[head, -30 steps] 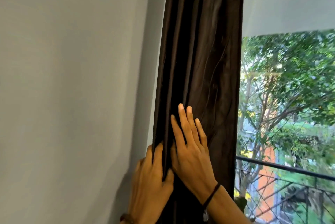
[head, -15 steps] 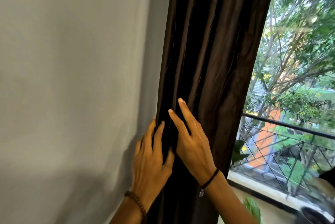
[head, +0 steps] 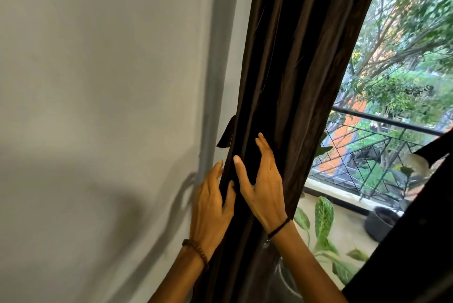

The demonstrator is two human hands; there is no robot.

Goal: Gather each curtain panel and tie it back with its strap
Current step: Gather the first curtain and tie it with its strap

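Observation:
A dark brown curtain panel (head: 294, 69) hangs gathered in folds between the wall and the window. A short dark strap end (head: 226, 136) sticks out at its left edge, just above my hands. My left hand (head: 212, 204) holds the panel's left edge, with the fingers along the wall side and the thumb pressed into the front folds. My right hand (head: 263, 187) lies on the front of the panel with thumb and fingers spread and nothing gripped. Part of a second dark panel (head: 407, 253) crosses the lower right corner.
A plain grey wall (head: 98, 106) fills the left half. To the right are the window and a black balcony railing (head: 382, 121). Leafy potted plants (head: 323, 217) and a dark pot (head: 382, 221) stand on the sill below, with trees beyond.
Both hands have slid down the curtain panel while the view tilted downward. The strap end at the left edge, the plants and the second panel have come into view.

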